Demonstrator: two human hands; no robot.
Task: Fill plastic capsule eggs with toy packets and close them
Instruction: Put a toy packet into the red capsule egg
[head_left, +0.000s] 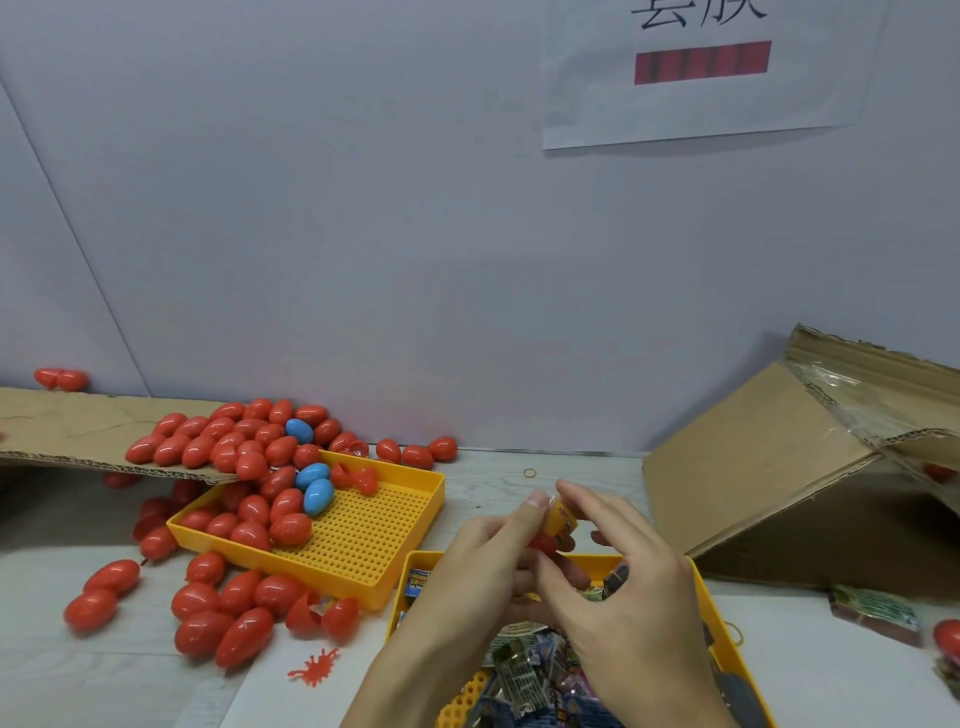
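Both hands meet over the near yellow tray (702, 587) of toy packets (530, 670). My left hand (467, 577) and my right hand (618, 566) pinch a small yellow toy packet (561, 522) between thumb and fingertips. Just under the packet a red capsule egg half (544, 543) shows between the fingers; which hand holds it I cannot tell. A second yellow perforated tray (363, 540) to the left carries red eggs (249, 519) and two blue eggs (314, 486). Several closed red eggs (228, 613) lie loose on the table.
A cardboard sheet (67, 431) at the left carries a heap of red eggs and one blue egg (299, 430). A tipped cardboard box (810, 467) stands at the right. A red splat toy (317, 667), a rubber band (529, 473) and a packet bundle (878, 613) lie on the table.
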